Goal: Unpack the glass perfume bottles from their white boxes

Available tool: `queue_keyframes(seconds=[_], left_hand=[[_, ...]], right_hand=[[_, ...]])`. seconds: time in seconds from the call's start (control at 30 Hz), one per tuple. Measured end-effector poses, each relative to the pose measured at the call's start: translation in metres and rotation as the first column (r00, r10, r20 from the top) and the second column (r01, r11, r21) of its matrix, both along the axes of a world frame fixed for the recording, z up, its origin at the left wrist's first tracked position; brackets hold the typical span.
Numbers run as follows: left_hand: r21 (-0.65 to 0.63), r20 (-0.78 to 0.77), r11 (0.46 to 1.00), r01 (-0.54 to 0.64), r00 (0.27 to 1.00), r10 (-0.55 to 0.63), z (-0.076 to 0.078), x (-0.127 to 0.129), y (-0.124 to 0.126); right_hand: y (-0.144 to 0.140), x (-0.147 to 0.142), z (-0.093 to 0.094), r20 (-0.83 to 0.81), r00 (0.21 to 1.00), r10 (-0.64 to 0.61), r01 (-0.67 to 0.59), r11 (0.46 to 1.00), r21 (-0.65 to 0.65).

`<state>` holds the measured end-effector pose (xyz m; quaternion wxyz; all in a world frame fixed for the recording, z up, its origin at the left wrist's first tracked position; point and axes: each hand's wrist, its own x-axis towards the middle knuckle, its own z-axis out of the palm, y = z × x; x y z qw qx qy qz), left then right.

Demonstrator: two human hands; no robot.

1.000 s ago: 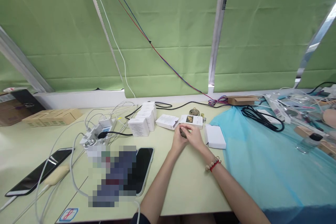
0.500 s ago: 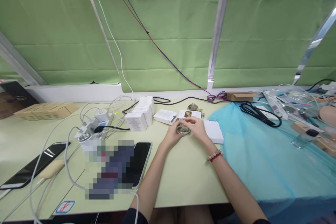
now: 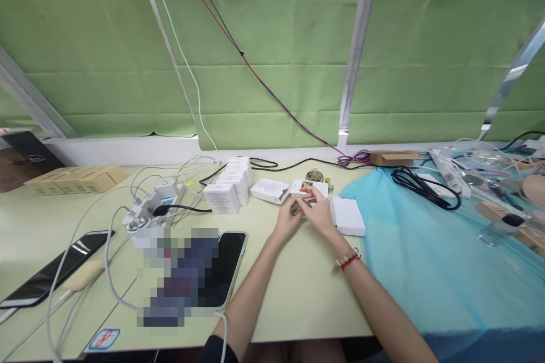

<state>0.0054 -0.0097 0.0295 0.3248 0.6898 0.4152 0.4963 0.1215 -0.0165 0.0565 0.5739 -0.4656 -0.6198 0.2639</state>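
Head-camera view: a small dark round object [image 3: 297, 209] is held between the two hands just above the pale green table [image 3: 298, 289], well out in front of the body. The left hand [image 3: 286, 223] is curled around it from below and from the near side, so that it is grasped rather than merely touched; the right hand [image 3: 318, 211] is laid over it from the far right, its fingers [image 3: 307, 193] pinched toward the object's upper edge, and a bead bracelet [image 3: 347, 258] is worn at that wrist. Most of the object is covered by the fingers, so its outline is only partly shown; it seems roughly disc-shaped, and neither a long axis nor the way its face points can be told with confidence. Judging from this grip, the work would be done best if the object were steadied low in the left palm while only the fingertips of the right hand were used, with light pressure, and if it were kept close above the table so that a slip would cost little. Just beyond the right hand a white card [image 3: 310, 188] with a small picture is lying flat, and a flat white box [image 3: 348, 216] is lying just beside that hand to its right. Left of the left hand, white boxes [image 3: 230, 186] are stacked in a row.
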Motion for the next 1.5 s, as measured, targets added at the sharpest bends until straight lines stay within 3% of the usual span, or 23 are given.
queue_keyframes(seconds=[0.17,0.33,0.47,0.67,0.87,1.03,1.3,1.43,1.5], left_hand=[[0.013,0.04,1.0,-0.007,0.999,0.007,-0.001,0.001,0.001],[0.068,0.041,0.998,-0.017,0.999,0.014,-0.006,0.003,0.004],[0.075,0.036,0.997,-0.017,0.999,0.014,-0.009,0.002,0.007],[0.079,0.009,0.996,-0.044,0.999,0.043,-0.011,0.0,0.007],[0.089,0.018,0.995,-0.041,0.999,0.04,-0.007,0.003,0.003],[0.065,0.013,0.989,-0.132,0.991,0.132,-0.011,0.004,0.002],[-0.043,-0.048,0.988,-0.15,0.988,0.148,-0.011,0.0,0.0],[-0.122,-0.057,0.976,-0.182,0.983,0.176,-0.01,0.001,0.0],[-0.14,-0.058,0.969,-0.206,0.978,0.199,-0.01,0.002,-0.001]], right_hand=[[0.002,0.004,0.001,-0.016,0.99,0.139,-0.139,0.99,0.018],[0.003,0.003,-0.002,-0.086,0.989,0.124,-0.126,0.992,-0.017],[0.003,0.002,-0.003,-0.067,0.966,0.25,-0.25,0.968,0.004],[0.004,-0.006,-0.009,-0.095,0.995,0.025,-0.027,1.0,-0.015],[0.006,-0.004,-0.01,-0.139,0.974,0.176,-0.175,0.984,0.019],[0.004,-0.009,-0.011,-0.065,0.997,0.031,-0.03,1.0,0.007],[-0.001,-0.013,-0.013,0.017,0.998,0.061,-0.062,0.993,0.099],[0.002,0.006,0.009,-0.186,0.977,0.101,-0.095,0.995,0.042],[0.006,0.022,0.019,-0.327,0.944,0.039,-0.035,0.999,0.018]])
